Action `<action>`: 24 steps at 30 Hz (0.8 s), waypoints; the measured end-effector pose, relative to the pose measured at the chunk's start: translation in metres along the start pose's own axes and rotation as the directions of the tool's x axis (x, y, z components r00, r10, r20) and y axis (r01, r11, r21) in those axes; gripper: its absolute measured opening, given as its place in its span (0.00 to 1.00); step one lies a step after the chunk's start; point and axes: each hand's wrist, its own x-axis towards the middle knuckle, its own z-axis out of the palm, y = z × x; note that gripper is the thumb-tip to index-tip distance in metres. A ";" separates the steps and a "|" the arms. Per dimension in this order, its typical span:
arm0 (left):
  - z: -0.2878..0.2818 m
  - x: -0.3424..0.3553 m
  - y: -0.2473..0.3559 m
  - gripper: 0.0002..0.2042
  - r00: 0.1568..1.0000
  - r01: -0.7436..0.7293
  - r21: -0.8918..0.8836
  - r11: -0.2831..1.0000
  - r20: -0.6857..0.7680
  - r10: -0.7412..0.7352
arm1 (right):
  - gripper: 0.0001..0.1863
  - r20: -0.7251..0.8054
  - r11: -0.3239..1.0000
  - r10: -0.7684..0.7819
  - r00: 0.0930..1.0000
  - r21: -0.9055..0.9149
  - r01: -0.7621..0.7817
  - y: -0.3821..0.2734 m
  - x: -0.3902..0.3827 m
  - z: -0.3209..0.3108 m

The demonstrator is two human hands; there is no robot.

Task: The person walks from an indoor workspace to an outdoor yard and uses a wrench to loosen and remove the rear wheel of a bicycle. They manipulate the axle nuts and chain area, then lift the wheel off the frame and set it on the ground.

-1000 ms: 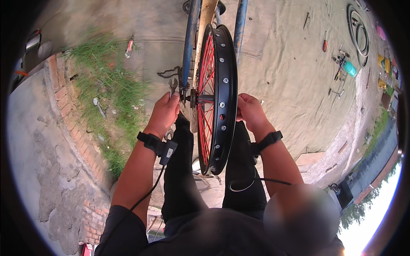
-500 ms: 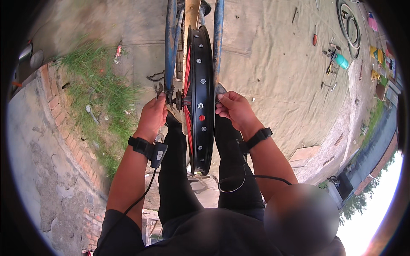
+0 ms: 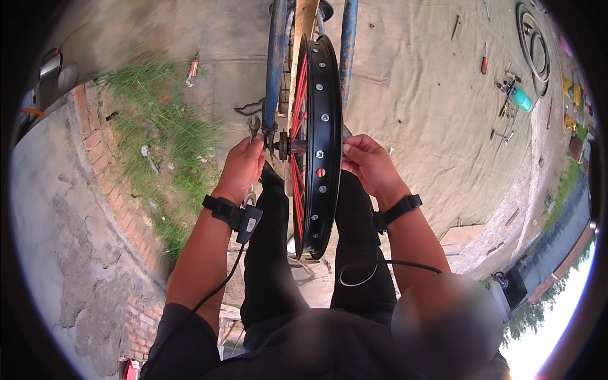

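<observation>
The left hand pinches a wrench; the right hand, I cannot tell. The wheel seems stiff, best held by its rim.

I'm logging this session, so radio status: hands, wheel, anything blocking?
Left hand closed on wrench. Right hand beside wheel, fingertips partly hidden, contact unclear. Wheel edge-on, no tyre fitted. No obstruction seen.

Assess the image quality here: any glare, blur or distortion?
Head view: the sky is blown out, lower right; head view: the brick edging looks bowed, corners black; head view: a round blurred patch sits low, right of centre, while the black wheel rim and open-ended wrench look fairly sharp.
</observation>
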 end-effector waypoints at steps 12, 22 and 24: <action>-0.008 -0.003 -0.001 0.17 0.998 -0.039 0.052 0.998 0.041 0.037 | 0.21 -0.100 0.927 0.077 0.992 -0.360 -0.108 -0.007 -0.004 0.013; 0.000 -0.005 0.004 0.18 0.999 0.028 0.032 0.999 -0.026 -0.027 | 0.15 -0.032 0.975 0.113 0.993 -0.191 -0.117 -0.004 -0.002 0.008; -0.001 -0.002 0.000 0.18 1.000 0.010 0.037 0.999 -0.025 -0.009 | 0.14 -0.026 0.978 0.127 0.992 -0.164 -0.130 -0.005 -0.003 0.007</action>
